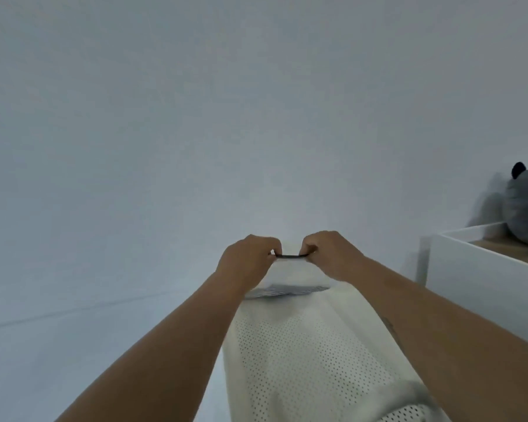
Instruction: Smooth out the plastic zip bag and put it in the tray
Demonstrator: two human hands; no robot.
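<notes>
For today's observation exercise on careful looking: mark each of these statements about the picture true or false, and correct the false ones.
1. Both hands pinch the top edge of the plastic bag. True: the left hand and the right hand each grip one end of the bag's dark zip strip.
2. The bag lies flat in a tray. False: it hangs in the air from the two hands, and no tray can be made out for certain.
3. A grey soft toy sits at the right edge of the view. True.
4. The soft toy lies on the floor. False: it rests on the white furniture.
5. The person wears long dark sleeves. False: both forearms are bare.
</notes>
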